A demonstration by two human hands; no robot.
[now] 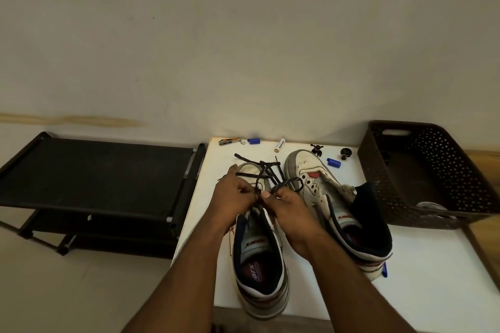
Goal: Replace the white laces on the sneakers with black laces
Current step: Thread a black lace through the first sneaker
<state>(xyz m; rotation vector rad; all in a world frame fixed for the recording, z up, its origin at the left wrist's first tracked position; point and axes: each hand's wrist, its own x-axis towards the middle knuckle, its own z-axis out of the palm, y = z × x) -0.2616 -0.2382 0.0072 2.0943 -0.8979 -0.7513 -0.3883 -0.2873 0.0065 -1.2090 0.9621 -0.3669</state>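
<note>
Two white high-top sneakers stand on the white table [319, 303], toes pointing away from me. Over the left sneaker [258, 270] both my hands work a black lace [266, 171] that loops and crosses above its toe. My left hand [234, 196] pinches one strand of the lace, and my right hand [288, 207] pinches another strand next to it. The right sneaker [322, 184] stands without a lace, its tongue pulled open. A white lace [433, 209] lies in the brown basket.
A brown perforated basket [430, 170] stands at the table's right. Small items line the far edge: nail clippers [229, 141], blue caps [253, 141], a battery [280, 145], small dark figures [316, 149]. A black shoe rack [100, 184] stands left of the table.
</note>
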